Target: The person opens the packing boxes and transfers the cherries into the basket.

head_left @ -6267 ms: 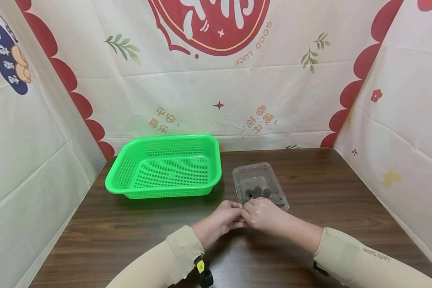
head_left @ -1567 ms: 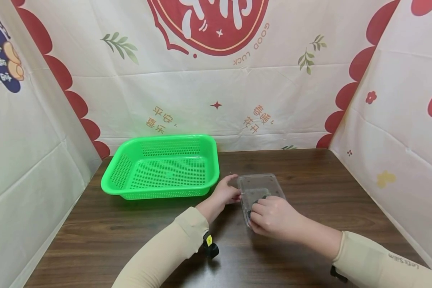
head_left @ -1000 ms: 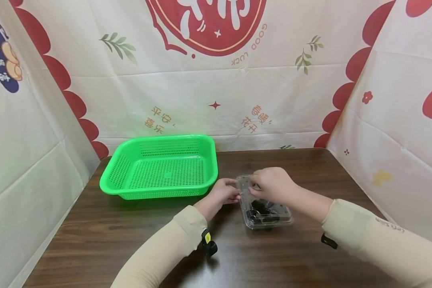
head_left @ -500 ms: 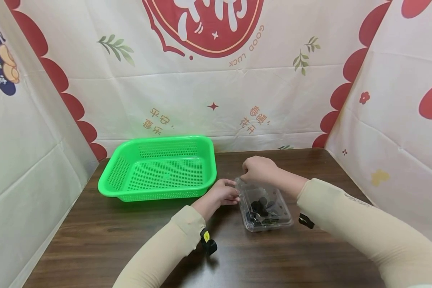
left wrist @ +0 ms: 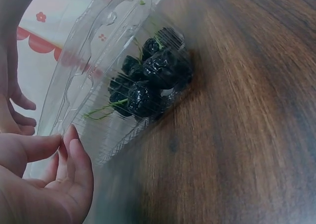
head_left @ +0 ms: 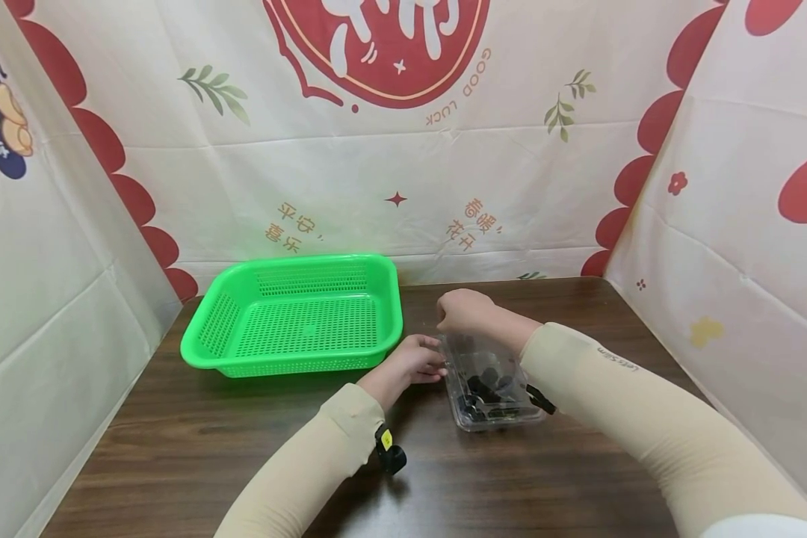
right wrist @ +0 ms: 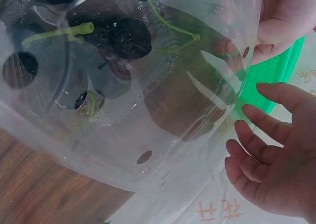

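A clear plastic clamshell box (head_left: 501,420) with its lid down lies right of the table's middle. Inside are several black grapes (left wrist: 143,99) on thin green stems. At the box's left edge, my left hand (head_left: 412,366) pinches the rim between thumb and fingertips, as the left wrist view shows. My right hand (head_left: 467,312) is over the far left corner of the box. Seen in the right wrist view, the fingers (right wrist: 264,125) of that hand are spread, loosely bent and apart from the plastic, holding nothing. The right forearm partly covers the box's right side in the head view.
A green perforated plastic basket (head_left: 309,366) stands at the back left, its inside bare, just beyond my left hand. Brown wood-grain table (head_left: 242,426) lies under everything. Printed cloth walls (head_left: 350,164) close off the back and both sides.
My right hand has gone from the near part of the box along the lid to its far left corner. The left hand keeps to the left edge; earlier both hands met at the near corner.
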### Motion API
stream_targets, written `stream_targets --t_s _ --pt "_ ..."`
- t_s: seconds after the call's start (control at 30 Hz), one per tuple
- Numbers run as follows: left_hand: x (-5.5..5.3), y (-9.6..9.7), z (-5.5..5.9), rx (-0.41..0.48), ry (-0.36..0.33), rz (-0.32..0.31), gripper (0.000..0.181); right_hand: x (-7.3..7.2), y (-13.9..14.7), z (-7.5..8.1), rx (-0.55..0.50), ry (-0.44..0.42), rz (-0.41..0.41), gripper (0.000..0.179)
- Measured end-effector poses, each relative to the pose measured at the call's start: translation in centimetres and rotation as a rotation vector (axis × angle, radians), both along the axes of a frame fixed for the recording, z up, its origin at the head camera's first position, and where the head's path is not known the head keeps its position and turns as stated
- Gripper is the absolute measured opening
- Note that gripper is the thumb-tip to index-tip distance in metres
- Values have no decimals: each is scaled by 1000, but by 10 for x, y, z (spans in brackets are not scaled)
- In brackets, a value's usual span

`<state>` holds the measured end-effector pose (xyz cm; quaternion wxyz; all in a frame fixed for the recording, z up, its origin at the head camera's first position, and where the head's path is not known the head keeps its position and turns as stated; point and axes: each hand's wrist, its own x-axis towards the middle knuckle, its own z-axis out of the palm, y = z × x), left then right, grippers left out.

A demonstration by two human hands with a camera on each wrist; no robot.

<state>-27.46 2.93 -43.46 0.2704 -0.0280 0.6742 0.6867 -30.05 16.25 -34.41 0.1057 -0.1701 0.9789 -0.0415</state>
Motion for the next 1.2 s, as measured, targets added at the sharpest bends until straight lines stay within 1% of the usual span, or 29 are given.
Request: stream_targets --t_s 0.17,0.27,0.4,0.5,0.6,0.77,0.83,0.9,1.0,1.07,1.2 --pt "-1 0 -1 -2 11 1 33 -2 -1 -1 28 -56 -10 20" --pt "0 0 0 -5 31 4 31 -4 -1 -2 32 -82 -12 22" --pt "1 0 2 -13 56 9 31 -6 0 -5 30 -84 -3 22" --pt "1 1 3 -23 57 20 31 -7 0 -7 33 -83 1 23" --pt "1 2 2 -34 64 30 30 -8 0 -8 12 -99 16 23" --pt "0 5 1 -17 82 38 31 -8 0 -9 -48 -128 51 21" --pt "1 5 0 -8 102 38 37 -8 1 -10 -59 -131 61 21" --pt "0 6 -1 -9 128 35 47 -8 1 -10 -68 -140 65 22" --pt "-1 6 -3 -32 164 17 60 -9 2 -11 -78 -145 71 24" --pt "-2 6 -5 -47 186 3 63 -10 2 -13 -86 -151 63 23" --pt "-2 5 -7 -50 212 -14 59 -12 2 -14 -107 -157 47 15"
